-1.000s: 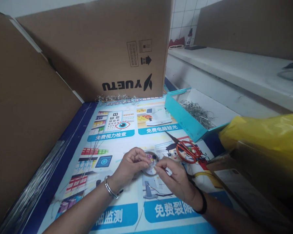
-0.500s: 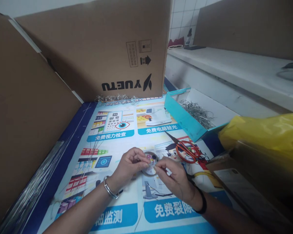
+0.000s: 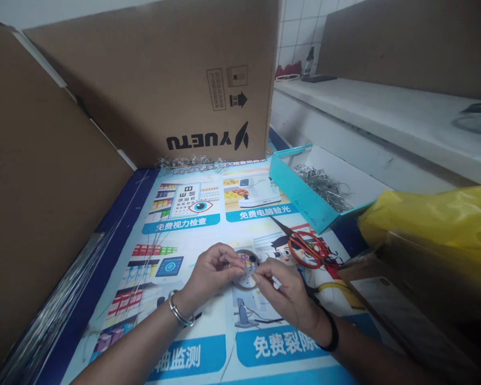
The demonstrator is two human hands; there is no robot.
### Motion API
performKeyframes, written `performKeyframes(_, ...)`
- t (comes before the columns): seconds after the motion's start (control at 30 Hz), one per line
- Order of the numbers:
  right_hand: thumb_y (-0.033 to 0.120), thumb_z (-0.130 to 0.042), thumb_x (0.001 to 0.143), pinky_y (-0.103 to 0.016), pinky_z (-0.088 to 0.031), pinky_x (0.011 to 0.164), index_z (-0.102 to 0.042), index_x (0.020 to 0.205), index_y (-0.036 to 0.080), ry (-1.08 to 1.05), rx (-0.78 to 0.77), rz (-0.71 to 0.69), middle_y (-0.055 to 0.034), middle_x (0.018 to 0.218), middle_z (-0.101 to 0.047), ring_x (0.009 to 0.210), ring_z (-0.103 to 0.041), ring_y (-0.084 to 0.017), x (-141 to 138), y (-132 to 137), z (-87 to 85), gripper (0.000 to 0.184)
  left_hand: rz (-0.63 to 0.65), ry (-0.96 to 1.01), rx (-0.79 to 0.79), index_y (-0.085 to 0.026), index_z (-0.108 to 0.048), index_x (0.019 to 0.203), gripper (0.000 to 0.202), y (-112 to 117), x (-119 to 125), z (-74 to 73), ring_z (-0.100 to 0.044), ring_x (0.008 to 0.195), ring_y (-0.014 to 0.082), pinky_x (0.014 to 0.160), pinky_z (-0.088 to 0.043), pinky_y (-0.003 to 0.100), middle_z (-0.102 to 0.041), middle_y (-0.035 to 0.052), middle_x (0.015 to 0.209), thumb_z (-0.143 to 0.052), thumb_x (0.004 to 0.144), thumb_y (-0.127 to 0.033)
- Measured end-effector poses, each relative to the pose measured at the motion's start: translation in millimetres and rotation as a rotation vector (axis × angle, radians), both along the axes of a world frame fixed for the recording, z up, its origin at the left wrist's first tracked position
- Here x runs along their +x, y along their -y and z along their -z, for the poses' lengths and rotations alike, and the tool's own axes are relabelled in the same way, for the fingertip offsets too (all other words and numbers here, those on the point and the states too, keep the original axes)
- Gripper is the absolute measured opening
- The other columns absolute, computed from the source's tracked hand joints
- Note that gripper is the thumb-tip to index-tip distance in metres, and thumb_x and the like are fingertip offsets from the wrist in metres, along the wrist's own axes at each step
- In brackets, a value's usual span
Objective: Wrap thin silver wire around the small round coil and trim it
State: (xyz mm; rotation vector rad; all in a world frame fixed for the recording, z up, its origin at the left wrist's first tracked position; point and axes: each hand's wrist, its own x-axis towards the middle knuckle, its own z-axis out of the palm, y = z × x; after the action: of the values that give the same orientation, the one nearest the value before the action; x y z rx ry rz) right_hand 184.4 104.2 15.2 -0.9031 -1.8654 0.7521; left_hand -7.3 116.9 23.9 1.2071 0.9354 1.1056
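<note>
Left hand [image 3: 215,271] and right hand [image 3: 284,294] both got fingers pinched together over a round dish [image 3: 246,287], can't tell on what; orange-handled scissors [image 3: 295,235] lying nearby.

Left hand [image 3: 211,270] pinches thumb to fingers; right hand [image 3: 286,291] mirrors it; both forearms angle inward.

Printed tabletop [image 3: 184,240], round dish [image 3: 245,284], scissors [image 3: 295,236], teal box [image 3: 304,195]
</note>
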Motion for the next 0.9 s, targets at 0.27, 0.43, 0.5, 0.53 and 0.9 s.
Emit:
performKeyframes(0.27,0.015,-0.052,0.086,-0.023,-0.039,0.060,-0.057,0.077,0.017,0.001,0.008,-0.011,0.0003,0.068,-0.054,0.063,-0.052,-0.012,-1.0,0.4,2.4,0.010,-0.009,-0.249,0.133,-0.016,-0.061,0.082,0.019,0.9,-3.5,1.2,-0.065,0.074,0.0142,0.071,-0.051,0.026,-0.070,0.0029,0.077,-0.076,0.071,-0.021)
performKeyframes(0.43,0.021,-0.053,0.088,-0.021,-0.039,0.058,-0.057,0.079,0.018,-0.088,-0.136,-0.072,0.0020,0.068,-0.055,0.062,-0.051,-0.010,-1.1,-1.5,4.2,0.011,-0.025,-0.399,0.227,-0.017,-0.064,0.080,0.011,5.6,2.5,-6.1,-0.065,0.076,0.0154,0.074,-0.051,0.027,-0.070,0.0039,0.080,-0.072,0.074,-0.022)
performKeyframes(0.5,0.024,-0.054,0.089,-0.021,-0.041,0.060,-0.057,0.080,0.018,-0.156,-0.233,-0.108,0.0018,0.070,-0.056,0.065,-0.052,-0.010,-0.3,-3.2,6.5,0.011,-0.016,-0.437,0.247,-0.018,-0.066,0.084,0.008,8.4,4.4,-10.1,-0.066,0.081,0.0159,0.078,-0.051,0.028,-0.072,0.0042,0.084,-0.070,0.077,-0.021)
performKeyframes(0.53,0.026,-0.055,0.089,-0.022,-0.041,0.061,-0.058,0.081,0.019,-0.198,-0.281,-0.121,0.0017,0.071,-0.057,0.066,-0.052,-0.010,0.1,-4.2,8.1,0.011,-0.012,-0.436,0.242,-0.018,-0.067,0.087,0.010,9.6,4.8,-11.9,-0.066,0.084,0.0162,0.080,-0.051,0.028,-0.072,0.0045,0.087,-0.069,0.078,-0.021)
performKeyframes(0.9,0.034,-0.064,0.084,-0.027,-0.042,0.058,-0.062,0.077,0.017,-0.756,-0.685,-0.246,0.0023,0.055,-0.057,0.055,-0.054,-0.013,-0.6,-14.3,17.4,0.017,-0.185,-0.456,0.184,-0.018,-0.066,0.081,0.007,-6.3,-9.3,-6.7,-0.062,0.077,0.0148,0.073,-0.049,0.026,-0.069,0.0026,0.081,-0.066,0.080,-0.025)
